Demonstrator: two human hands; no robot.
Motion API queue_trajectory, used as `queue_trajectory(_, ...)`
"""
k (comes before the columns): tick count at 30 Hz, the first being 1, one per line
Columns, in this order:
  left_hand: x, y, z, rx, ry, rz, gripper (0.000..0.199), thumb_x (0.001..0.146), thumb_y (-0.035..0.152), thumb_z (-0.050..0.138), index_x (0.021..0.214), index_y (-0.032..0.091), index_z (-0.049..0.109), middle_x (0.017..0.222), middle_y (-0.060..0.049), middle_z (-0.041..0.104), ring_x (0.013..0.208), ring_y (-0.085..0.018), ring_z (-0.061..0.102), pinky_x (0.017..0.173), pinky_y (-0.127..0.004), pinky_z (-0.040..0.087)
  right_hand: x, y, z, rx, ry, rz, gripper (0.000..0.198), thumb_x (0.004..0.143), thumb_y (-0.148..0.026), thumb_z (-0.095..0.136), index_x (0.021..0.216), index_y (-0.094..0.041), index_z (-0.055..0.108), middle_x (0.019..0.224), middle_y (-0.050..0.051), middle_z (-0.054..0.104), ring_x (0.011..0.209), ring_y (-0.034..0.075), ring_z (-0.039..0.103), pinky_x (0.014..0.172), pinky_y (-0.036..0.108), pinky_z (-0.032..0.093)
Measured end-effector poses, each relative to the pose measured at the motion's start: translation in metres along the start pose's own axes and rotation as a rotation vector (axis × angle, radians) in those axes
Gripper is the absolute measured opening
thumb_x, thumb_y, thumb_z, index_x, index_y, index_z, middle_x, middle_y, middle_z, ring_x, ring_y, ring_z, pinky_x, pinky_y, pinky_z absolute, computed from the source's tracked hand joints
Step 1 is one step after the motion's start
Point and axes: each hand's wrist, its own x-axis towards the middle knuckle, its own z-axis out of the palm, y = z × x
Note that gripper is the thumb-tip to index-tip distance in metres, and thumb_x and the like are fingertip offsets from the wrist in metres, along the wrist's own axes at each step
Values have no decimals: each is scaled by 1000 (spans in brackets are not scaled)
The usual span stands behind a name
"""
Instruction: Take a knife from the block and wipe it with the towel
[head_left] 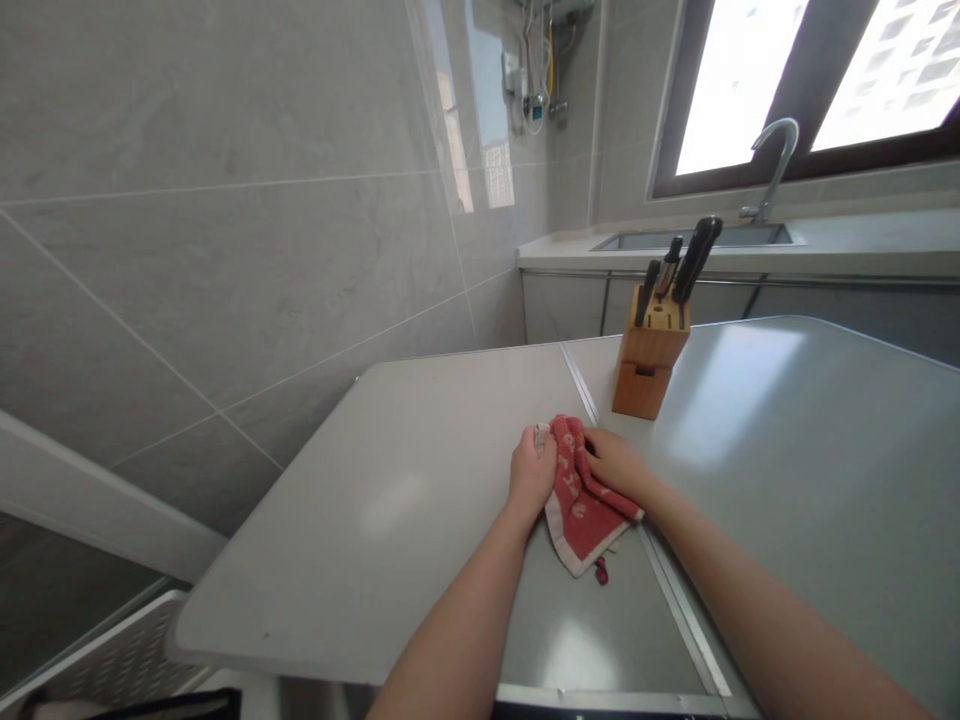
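Both hands work a red cloth [583, 500] lying on the grey worktop [390, 520], just in front of the wooden knife block [649, 350]. The left hand [532, 474] has its fingers curled over the cloth's upper left edge, bunching it; the right hand [615, 466] has its fingers closed on the upper right edge, pinching fabric against the surface. Risk, as judged: the knife block stands close behind the right hand, so a push forward or a wide sweep could knock it and shift or tip it, with the black handles [694, 258] leaning out toward the sink [697, 238] side. The cloth also lies across the metal seam strip [679, 600] in the worktop; a dragged fold or the dangling loop at its near corner could catch there. Cloth appearance: a small red towel with pale lettering or pattern, a white border along the lower edges, crumpled at the top between the hands, flatter at the near corner, limp and soft. Whether it is wet, cannot tell.
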Motion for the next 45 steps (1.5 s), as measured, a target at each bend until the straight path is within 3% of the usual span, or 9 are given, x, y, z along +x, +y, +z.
queue_trajectory(45, 1, -4, -2, -32, 2, 55, 21, 85, 38, 45, 80, 19, 53, 75, -1, 60, 68, -14, 52, 67, -25, 41, -3, -5, -4, 57, 31, -19, 30, 88, -33, 37, 91, -17, 62, 96, 11, 68, 84, 22, 61, 68, 27, 39)
